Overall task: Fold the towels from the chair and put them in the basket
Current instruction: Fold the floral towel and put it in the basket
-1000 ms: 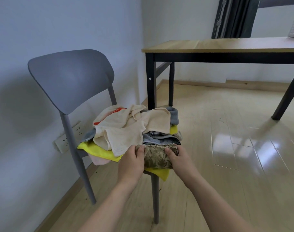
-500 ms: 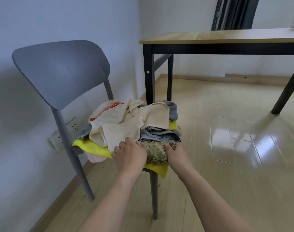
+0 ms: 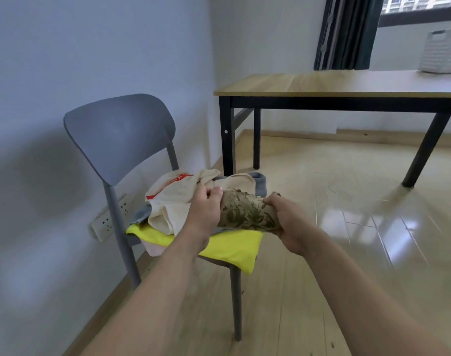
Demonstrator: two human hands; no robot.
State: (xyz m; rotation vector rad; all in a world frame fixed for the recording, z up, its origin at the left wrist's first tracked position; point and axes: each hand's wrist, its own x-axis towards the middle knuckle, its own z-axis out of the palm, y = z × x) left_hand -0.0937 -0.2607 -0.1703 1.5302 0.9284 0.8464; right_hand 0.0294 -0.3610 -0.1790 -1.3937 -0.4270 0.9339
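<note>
Above chair (image 3: 121,134), hands hold patterned towel (image 3: 247,213) crosswise, left-right.

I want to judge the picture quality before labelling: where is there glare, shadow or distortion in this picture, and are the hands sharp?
Head view: window glare on the glossy floor at right; the chair casts a soft shadow on the wall; the wide-angle lens bends the table edge; both hands, left hand and right hand, and the patterned towel they grip look fairly sharp.
</note>
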